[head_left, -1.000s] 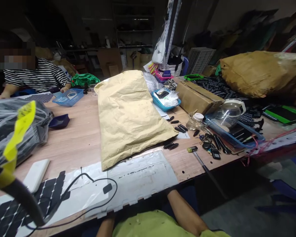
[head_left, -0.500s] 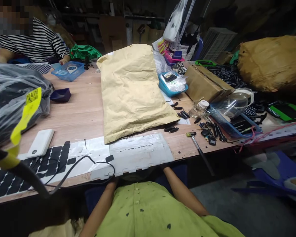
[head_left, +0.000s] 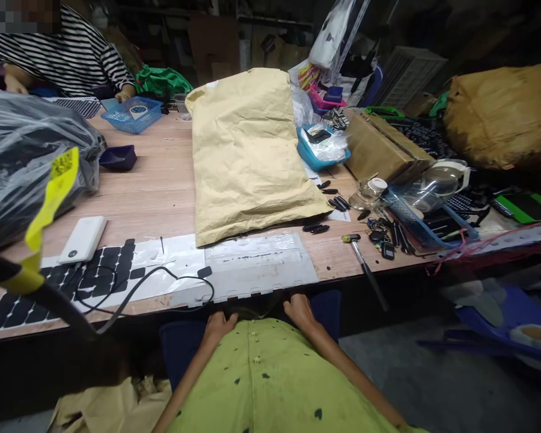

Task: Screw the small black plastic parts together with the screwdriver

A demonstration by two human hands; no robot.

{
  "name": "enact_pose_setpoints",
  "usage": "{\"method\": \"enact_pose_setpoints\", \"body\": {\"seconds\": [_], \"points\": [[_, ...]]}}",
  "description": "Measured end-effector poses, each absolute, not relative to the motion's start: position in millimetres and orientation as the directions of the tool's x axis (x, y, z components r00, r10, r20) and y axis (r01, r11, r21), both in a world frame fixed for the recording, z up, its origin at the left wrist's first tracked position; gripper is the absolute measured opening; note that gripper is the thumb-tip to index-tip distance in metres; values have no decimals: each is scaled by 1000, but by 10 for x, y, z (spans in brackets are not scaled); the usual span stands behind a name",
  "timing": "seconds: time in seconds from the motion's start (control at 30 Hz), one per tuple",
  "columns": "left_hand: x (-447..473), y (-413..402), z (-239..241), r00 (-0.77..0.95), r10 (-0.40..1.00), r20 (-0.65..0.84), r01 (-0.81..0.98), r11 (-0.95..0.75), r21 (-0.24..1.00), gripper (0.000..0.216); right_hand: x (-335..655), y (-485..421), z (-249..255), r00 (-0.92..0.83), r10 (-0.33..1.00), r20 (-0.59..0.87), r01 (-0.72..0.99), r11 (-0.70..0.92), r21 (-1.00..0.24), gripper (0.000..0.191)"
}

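Observation:
Below the table's front edge, close to the green shirt, are both of my hands. My left hand is closed, with its fingers curled down and the thumb pointing inward. My right hand is also closed, its fingers bent toward the dark gap under the table. What either hand grips, if anything, is lost in shadow. Dark blue surfaces show beside the hands. Straight ahead on the table lies a large, full kraft paper bag, its lower end over a pale grey sheet.
Left are a plastic-wrapped bundle, a white power bank with a cable and black panels. Right are a hammer, keys, a blue basket and a carton. A person in stripes sits opposite.
Both my hands have come into view from under the table edge, drawn back toward my body. The camera view has shifted slightly. The paper bag lies as before.

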State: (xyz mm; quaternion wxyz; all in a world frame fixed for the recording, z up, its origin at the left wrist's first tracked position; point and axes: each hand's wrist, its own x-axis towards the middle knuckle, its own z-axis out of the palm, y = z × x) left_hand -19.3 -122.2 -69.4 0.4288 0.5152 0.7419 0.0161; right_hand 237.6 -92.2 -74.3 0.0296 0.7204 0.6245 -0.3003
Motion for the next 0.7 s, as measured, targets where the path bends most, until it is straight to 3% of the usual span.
{"method": "enact_pose_setpoints", "body": {"seconds": [0.07, 0.13, 0.2, 0.3, 0.37, 0.43, 0.53, 0.6, 0.7], "points": [[-227, -1375, -557, -45, 790, -612, 727, 446, 522, 34, 2416, -965, -614, -10, 884, -468, 920, -175, -352, 28], [-246, -1457, -310, 128, 804, -581, 642, 379, 666, 41, 2483, -1022, -458, -86, 887, -454, 913, -113, -393, 28], [-224, -1426, 2, 357, 775, -521, 524, 296, 799, 47, 2584, -1069, -286, -293, 861, -415, 835, 19, -549, 31], [-101, -1119, 372, 317, 857, -406, 504, 210, 838, 48, 2804, -1041, -45, -363, 872, -328, 703, 25, -711, 33], [4, -777, 447, 250, 908, -335, 589, 132, 798, 43, 3000, -941, 69, -206, 961, -186, 688, 7, -726, 34], [97, -408, 402, 141, 956, -256, 739, 71, 670, 39, 3225, -808, 124, 29, 1000, 11, 737, -14, -676, 35], [181, 52, 275, 7, 984, -178, 869, 83, 488, 43, 3537, -639, 81, 365, 895, 255, 832, -191, -521, 37], [194, 254, 229, -35, 987, -157, 892, 102, 440, 49, 3660, -579, -14, 507, 815, 280, 825, -365, -432, 41], [157, 449, 234, -60, 992, -110, 894, 102, 436, 57, 3668, -557, -173, 574, 800, 177, 798, -496, -342, 47]]}}
